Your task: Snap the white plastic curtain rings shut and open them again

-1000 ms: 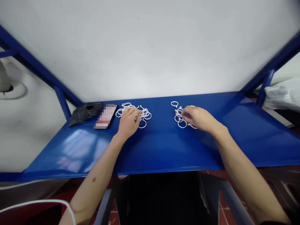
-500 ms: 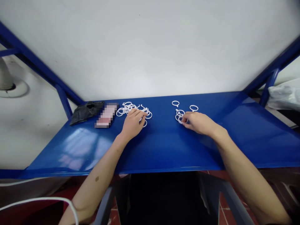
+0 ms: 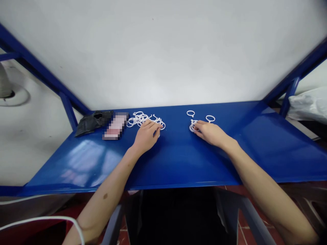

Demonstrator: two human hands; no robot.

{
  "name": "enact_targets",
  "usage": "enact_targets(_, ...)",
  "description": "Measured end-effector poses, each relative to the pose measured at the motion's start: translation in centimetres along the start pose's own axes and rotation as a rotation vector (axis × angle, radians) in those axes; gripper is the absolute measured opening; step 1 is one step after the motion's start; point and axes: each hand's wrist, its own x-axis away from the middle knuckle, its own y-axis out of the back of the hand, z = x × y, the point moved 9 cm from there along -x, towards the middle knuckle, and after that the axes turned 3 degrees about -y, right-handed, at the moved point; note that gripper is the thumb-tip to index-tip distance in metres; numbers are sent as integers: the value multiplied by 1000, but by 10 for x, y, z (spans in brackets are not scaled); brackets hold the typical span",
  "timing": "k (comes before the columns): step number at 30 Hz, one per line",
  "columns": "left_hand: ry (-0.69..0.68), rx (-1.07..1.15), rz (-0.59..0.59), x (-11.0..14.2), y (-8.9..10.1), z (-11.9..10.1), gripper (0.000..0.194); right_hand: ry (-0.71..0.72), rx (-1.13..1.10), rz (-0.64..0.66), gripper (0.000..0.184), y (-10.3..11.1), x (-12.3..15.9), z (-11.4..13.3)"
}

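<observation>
My left hand [image 3: 146, 136] rests over the near right side of a tangled pile of white curtain rings [image 3: 140, 117]. Its fingers reach forward across the rings, with a gap between thumb and fingertips; part of the pile is hidden beneath it. To the right, my right hand [image 3: 208, 131] pinches a white curtain ring [image 3: 192, 128] in a small overlapping cluster. The fingers cover much of that cluster. Two single curtain rings lie farther back, one ring [image 3: 190, 113] behind the cluster and another ring [image 3: 210, 118] behind my right hand.
The blue tabletop [image 3: 184, 163] meets a white wall [image 3: 163, 61]. At the left lie a phone [image 3: 115, 126] with a blurred-out screen and a black plastic bag [image 3: 88, 124]. Blue frame bars [image 3: 68, 109] slope at both sides. A white cable [image 3: 56, 217] crosses near my left forearm.
My right hand has moved slightly left, drawing rings into a tighter cluster and uncovering one ring behind it. My left hand has shifted slightly right over its pile.
</observation>
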Motion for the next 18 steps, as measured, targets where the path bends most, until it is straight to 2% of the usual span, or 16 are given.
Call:
enact_targets(5,-135,16,-13,1,0,-34,21,73,-71,-84,11,7,1,31)
enact_targets(10,-326,-27,77,8,-19,-68,20,361,-87,-200,18,10,12,84)
enact_targets(14,-359,-96,157,10,-35,-70,30,455,-31,-240,26,6,18,103)
enact_targets(18,-320,-217,122,7,-35,-70,33,390,39,-295,33,8,15,108)
